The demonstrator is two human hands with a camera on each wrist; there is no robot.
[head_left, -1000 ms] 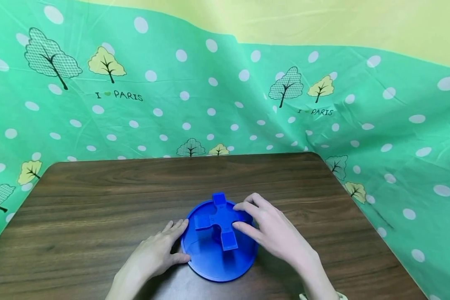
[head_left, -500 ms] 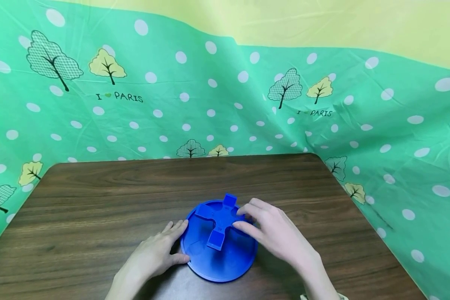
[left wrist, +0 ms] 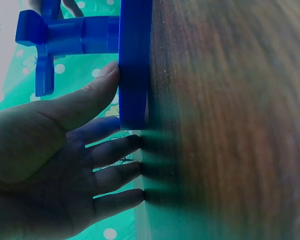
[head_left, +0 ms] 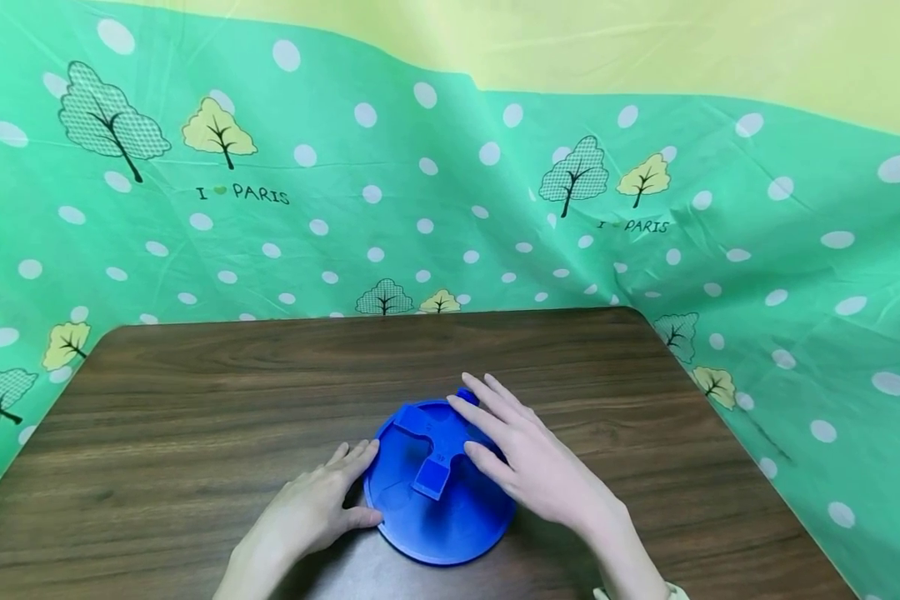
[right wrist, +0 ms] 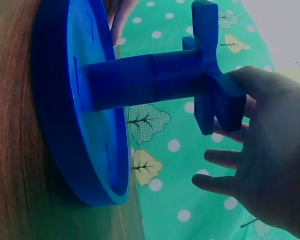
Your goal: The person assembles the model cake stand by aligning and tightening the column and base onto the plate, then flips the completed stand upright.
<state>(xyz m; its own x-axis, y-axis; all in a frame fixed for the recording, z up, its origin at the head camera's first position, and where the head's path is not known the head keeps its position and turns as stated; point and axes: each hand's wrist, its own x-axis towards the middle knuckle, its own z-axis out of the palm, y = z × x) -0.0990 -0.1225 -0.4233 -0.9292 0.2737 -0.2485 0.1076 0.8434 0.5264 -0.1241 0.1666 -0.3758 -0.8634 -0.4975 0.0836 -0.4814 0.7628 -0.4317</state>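
A round blue base (head_left: 450,533) with a raised rim lies flat on the table. From its middle rises a blue post (right wrist: 139,80), topped by a blue cross-shaped piece (head_left: 441,442) with stubby arms. My left hand (head_left: 311,504) rests against the left side of the base, thumb and straight fingertips spread along the rim; the left wrist view shows the thumb (left wrist: 92,95) on the rim. My right hand (head_left: 543,462) lies at the right of the cross, fingers extended over its far and right arms and partly hiding them. In the right wrist view its fingers are loosely spread beside the cross top.
The brown wood-grain table (head_left: 195,400) reaches back to a green curtain (head_left: 330,208) with white dots and printed trees. The curtain also hangs along both sides of the table.
The cross piece has turned clockwise on the base, then stayed put over the last half second. My right hand's fingers have straightened out across it. The left hand has stayed still.
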